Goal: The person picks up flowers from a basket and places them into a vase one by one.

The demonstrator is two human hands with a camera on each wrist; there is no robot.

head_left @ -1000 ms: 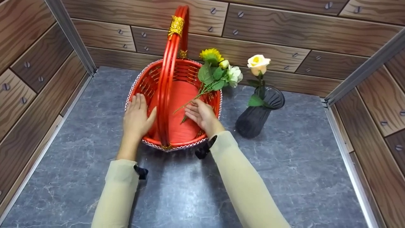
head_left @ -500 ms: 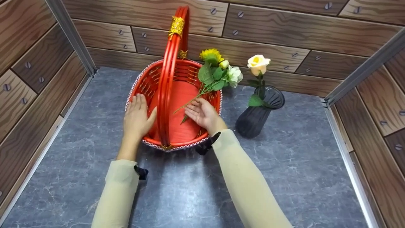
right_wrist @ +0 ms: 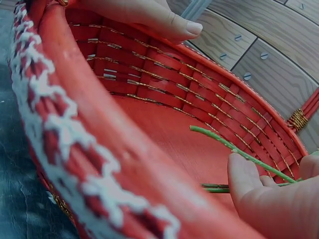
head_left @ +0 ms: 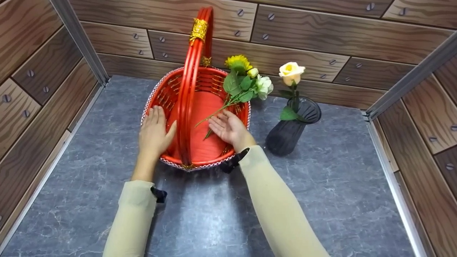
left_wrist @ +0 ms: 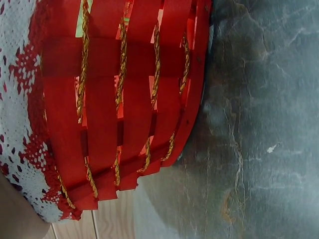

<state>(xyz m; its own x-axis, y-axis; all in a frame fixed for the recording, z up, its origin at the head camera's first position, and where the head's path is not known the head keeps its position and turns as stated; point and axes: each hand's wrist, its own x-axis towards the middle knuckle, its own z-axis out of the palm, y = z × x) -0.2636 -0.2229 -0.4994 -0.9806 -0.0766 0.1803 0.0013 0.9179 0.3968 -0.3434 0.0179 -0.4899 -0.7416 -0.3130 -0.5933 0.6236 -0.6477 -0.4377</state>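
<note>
A red woven basket (head_left: 210,101) with a tall hooped handle (head_left: 192,57) and a lacy white-and-red rim stands on the floor. My left hand (head_left: 152,132) rests along its left rim, fingers straight and thumb spread inward. Over the right rim lie artificial flowers: a yellow sunflower (head_left: 238,63), a pale bud (head_left: 252,73) and a white bloom (head_left: 263,86). Their green stems (right_wrist: 217,137) slant down into the basket. Reaching in over the right rim, my right hand (head_left: 231,130) has loosely extended fingers beside the stems, with a fingertip right at one stem in the right wrist view.
To the right of the basket stands a dark ribbed vase (head_left: 285,135), holding a cream rose (head_left: 292,74). Wood-patterned panels (head_left: 303,32) enclose the back and both sides. A grey marbled surface (head_left: 321,200) lies underneath.
My right wrist has shifted slightly to the right, and the stem ends have moved a touch to the left. My left hand and the basket hold still.
</note>
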